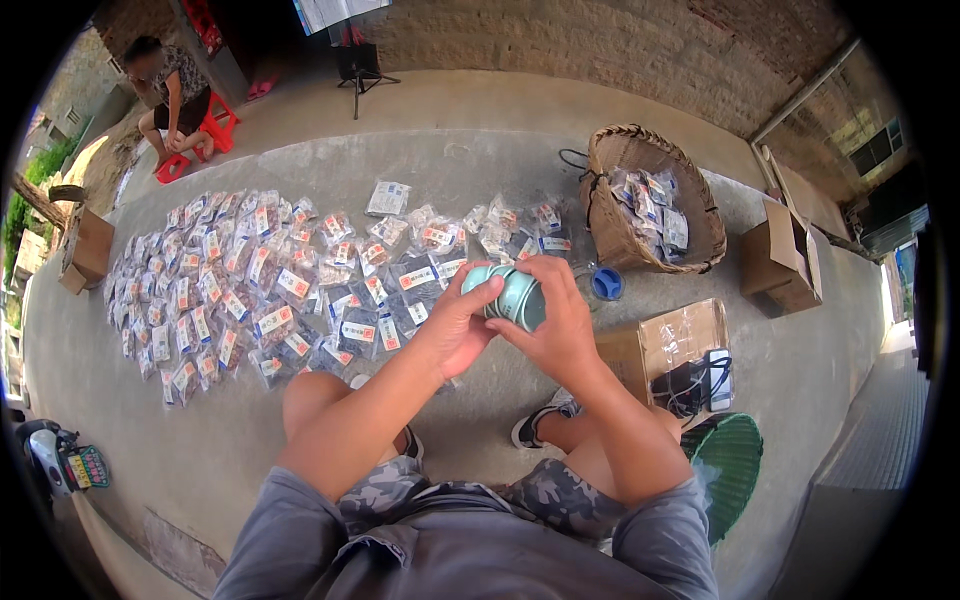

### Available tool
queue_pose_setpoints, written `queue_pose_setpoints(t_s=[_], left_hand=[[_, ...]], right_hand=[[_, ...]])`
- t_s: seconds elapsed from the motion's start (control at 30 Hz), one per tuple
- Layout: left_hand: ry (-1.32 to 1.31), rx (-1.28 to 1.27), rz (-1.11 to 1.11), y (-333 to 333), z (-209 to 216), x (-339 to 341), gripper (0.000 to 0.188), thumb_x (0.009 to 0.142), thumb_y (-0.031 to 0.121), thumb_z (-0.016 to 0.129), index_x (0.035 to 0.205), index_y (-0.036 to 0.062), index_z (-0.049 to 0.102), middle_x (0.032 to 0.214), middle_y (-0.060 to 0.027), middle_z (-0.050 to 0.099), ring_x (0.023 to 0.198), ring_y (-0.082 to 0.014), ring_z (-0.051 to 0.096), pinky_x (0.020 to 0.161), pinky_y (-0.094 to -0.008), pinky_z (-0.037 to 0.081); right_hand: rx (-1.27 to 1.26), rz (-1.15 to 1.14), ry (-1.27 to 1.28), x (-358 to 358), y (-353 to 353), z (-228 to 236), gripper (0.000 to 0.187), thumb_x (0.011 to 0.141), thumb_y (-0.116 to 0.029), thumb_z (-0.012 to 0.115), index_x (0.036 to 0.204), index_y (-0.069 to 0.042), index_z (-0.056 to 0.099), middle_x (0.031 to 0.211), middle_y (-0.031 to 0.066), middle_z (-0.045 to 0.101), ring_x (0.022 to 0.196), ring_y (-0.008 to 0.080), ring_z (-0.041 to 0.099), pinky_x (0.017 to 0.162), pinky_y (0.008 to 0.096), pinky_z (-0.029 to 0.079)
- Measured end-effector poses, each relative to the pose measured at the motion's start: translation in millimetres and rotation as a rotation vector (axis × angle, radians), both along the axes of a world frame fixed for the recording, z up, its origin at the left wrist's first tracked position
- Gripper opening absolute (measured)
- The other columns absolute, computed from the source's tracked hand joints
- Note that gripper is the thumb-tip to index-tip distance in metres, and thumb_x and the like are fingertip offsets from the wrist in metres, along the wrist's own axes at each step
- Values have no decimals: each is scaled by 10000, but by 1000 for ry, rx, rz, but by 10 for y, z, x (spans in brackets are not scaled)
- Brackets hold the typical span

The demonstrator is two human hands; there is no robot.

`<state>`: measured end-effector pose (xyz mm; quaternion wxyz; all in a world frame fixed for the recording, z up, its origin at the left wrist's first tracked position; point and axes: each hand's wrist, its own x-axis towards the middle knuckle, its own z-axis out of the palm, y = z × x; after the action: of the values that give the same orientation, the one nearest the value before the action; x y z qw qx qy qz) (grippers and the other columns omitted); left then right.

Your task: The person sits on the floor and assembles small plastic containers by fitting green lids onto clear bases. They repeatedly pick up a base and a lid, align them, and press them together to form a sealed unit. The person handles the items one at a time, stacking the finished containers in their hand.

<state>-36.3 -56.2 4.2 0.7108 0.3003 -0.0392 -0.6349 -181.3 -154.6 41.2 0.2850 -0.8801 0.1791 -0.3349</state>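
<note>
Both of my hands hold a pale green, round, banded container [512, 297] above the ground, in front of my knees. My left hand [455, 328] is closed around its left side, the thumb lying over the top. Around the right side, the fingers and thumb of my right hand [560, 325] are curled. The container's exact kind cannot be made out, and the fingers hide part of it. Just beyond and left of my hands lie many small clear packets [275, 320] with printed labels, spread on the concrete.
A wicker basket [710, 225] with packets in it lies tilted at the right, near a blue round object [606, 283]. Cardboard boxes [640, 345] [780, 260] stand at the right, a green woven basket [735, 480] closer. A person [175, 95] sits on a red stool far left.
</note>
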Motion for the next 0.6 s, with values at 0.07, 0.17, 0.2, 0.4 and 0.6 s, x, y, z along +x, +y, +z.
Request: queue_pose_setpoints(t_s=[0.07,0.17,0.2,0.4,0.6], left_hand=[[-43,-12,-14,5,-10,12,466,971,226,784,1361,183,534,1308,-45,612,1241,-211,599,1065,-493,502],[-104,32,-61,21,-12,56,495,926,174,825,1298,161,500,1307,-76,574,1224,-232,579,1009,-497,500],[-98,41,-59,16,11,35,489,925,179,825,1293,161,504,1306,-76,575,1216,-226,577,998,-487,498],[-58,83,-28,-25,18,-76,387,980,249,750,1274,150,519,1300,-78,581,1200,-204,563,978,-440,485],[-134,26,-90,-54,-28,-33,330,1033,293,656,1305,155,528,1309,-73,581,1199,-201,560,986,-431,490]], right_hand=[[33,-10,39,-14,-5,16,708,746,-218,927,1338,-71,567,1242,185,596,1139,424,620,909,441,560],[106,3,52,-50,-50,83,673,748,-158,907,1328,-68,577,1245,158,608,1125,348,644,893,408,562],[324,15,45,-77,-82,64,661,752,-157,905,1321,-67,581,1232,142,616,1110,313,647,891,397,559],[1024,-48,126,-119,-95,97,661,742,-221,931,1292,-63,600,1154,83,656,1038,181,645,898,352,542],[717,-47,142,-119,-162,-74,702,728,-256,953,1295,-54,592,1164,93,661,1033,175,647,885,330,539]])
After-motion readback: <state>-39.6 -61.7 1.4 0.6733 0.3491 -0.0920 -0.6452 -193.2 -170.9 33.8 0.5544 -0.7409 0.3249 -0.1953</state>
